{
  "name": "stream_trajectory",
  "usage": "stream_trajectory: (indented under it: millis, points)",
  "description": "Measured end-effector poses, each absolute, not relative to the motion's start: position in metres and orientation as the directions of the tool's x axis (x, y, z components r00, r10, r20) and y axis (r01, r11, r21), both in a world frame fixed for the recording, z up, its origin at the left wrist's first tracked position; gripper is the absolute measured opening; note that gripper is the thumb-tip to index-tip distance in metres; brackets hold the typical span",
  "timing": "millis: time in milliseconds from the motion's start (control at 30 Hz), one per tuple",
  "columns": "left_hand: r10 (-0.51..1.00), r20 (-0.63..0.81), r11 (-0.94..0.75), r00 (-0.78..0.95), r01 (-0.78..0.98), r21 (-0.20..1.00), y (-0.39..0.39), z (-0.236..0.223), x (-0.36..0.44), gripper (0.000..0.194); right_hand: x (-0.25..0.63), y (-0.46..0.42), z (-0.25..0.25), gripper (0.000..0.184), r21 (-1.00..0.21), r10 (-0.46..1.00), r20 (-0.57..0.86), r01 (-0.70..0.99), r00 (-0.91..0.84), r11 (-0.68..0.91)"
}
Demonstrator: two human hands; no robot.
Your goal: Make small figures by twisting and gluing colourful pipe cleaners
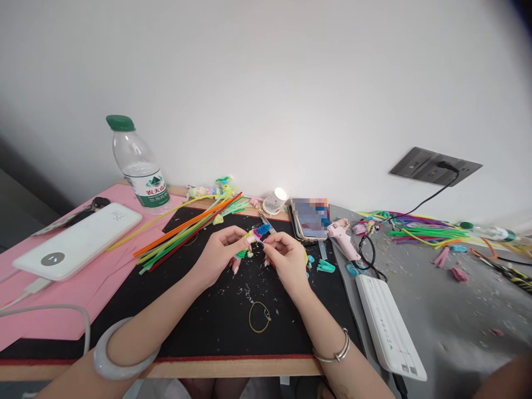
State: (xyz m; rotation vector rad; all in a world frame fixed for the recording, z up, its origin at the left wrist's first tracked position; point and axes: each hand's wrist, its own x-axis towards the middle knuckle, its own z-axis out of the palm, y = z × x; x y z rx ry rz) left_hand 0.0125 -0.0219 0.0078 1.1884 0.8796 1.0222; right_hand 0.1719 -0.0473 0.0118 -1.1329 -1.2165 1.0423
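Over the middle of the black mat (199, 327), my left hand (222, 252) pinches a small multicoloured pipe-cleaner piece (258, 233) with yellow, pink, blue and green parts. My right hand (286, 260) meets it from the other side, its thumb and fingers closed on the piece's dark end. The fingers hide much of the piece. Under the hands lie white fluff scraps and a rubber band (259, 317). Left of my left hand, orange, green, yellow and red pipe cleaners (191, 233) lie in a loose bundle.
At left stand a water bottle (143, 172) and a white power bank (78, 241) on pink sheets (103, 282). Behind the hands are a paper cup (275, 200) and a phone (310, 219). To the right lie a pink glue gun (344, 239), another power bank (388, 324) and more pipe cleaners (424, 230).
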Motion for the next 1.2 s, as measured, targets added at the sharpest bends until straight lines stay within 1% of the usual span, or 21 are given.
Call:
stream_trajectory:
  millis: [133,333,533,800,1033,1200]
  points:
    - [0.927,-0.053,0.135,0.372,-0.196,0.971,-0.022,0.012,0.012,0.028,0.174,-0.046,0.012,0.012,-0.986,0.986,0.162,0.044,0.036,0.161]
    - [0.881,-0.087,0.21,0.464,-0.221,0.953,-0.021,0.015,0.01,0.027,0.179,-0.045,0.013,0.009,-0.985,0.986,0.167,-0.034,0.002,0.167]
    - [0.872,-0.107,0.24,0.478,-0.227,0.944,-0.019,0.013,0.009,0.026,0.18,-0.045,0.015,0.01,-0.992,0.996,0.086,-0.091,-0.016,0.084]
    - [0.867,-0.116,0.258,0.484,-0.237,0.936,-0.018,0.012,0.007,0.025,0.182,-0.044,0.013,0.016,-0.992,0.994,0.078,-0.105,-0.076,0.07]
    - [0.854,-0.126,0.269,0.505,-0.221,0.938,-0.017,0.013,0.006,0.025,0.184,-0.043,0.015,0.023,-0.995,0.995,0.023,-0.095,-0.102,0.013]
    - [0.834,-0.123,0.275,0.538,-0.211,0.938,-0.017,0.011,0.005,0.026,0.185,-0.043,0.015,0.025,-0.994,0.993,-0.015,-0.101,-0.119,-0.027]
